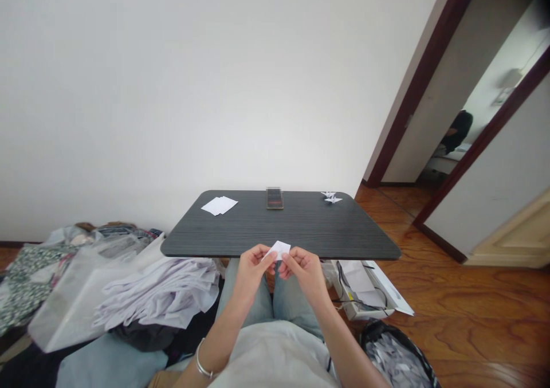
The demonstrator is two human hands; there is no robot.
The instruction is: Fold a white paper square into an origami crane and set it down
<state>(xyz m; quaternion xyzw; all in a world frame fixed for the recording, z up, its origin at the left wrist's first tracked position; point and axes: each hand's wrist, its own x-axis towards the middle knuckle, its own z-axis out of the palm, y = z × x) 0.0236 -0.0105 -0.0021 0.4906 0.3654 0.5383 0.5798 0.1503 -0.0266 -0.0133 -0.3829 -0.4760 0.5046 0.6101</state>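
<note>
A small folded piece of white paper [281,247] is held between both hands at the near edge of the dark table [240,236]. My left hand [256,263] pinches its left side between thumb and fingers. On the right side, my right hand [302,265] grips the paper the same way. The thumbs lie on top of the paper, and its underside is hidden by the fingers. A stack of white paper sheets [219,205] lies at the table's far left. Folded paper cranes [333,199] sit at the far right.
A phone [274,199] stands at the table's back middle, against the wall. Piled clothes [163,293] and plastic bags fill the floor at left. On the right are an open white box [365,290] with cables and a black bag [397,356] of paper scraps. Someone sits beyond the doorway.
</note>
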